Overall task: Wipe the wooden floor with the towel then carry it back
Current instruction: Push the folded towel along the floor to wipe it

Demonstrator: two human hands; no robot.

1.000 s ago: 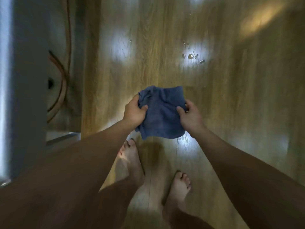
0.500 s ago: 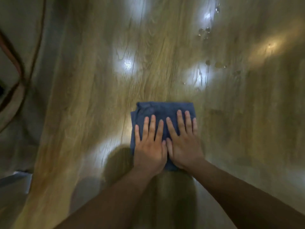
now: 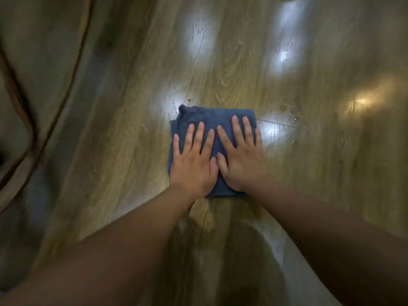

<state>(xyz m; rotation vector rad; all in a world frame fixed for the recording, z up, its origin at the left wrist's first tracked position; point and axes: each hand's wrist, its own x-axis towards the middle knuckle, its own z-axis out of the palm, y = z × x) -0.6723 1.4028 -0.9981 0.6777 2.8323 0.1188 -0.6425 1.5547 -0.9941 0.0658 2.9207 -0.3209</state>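
Flanking towel (image 3: 205,117): droplets (image 3: 293,110) right; perhaps rug (image 3: 33,85) left

This looks like a room in a home: the wooden floor (image 3: 220,69) is glossy wood-grain plank with a visible joint, and it mirrors several soft white and warm yellow lights (image 3: 199,38) from overhead. A small blue terry towel (image 3: 205,117) lies flat on the planks near a few water drops (image 3: 294,111). A blurred beige surface with a curved brown line (image 3: 72,69) borders the floor's left edge.
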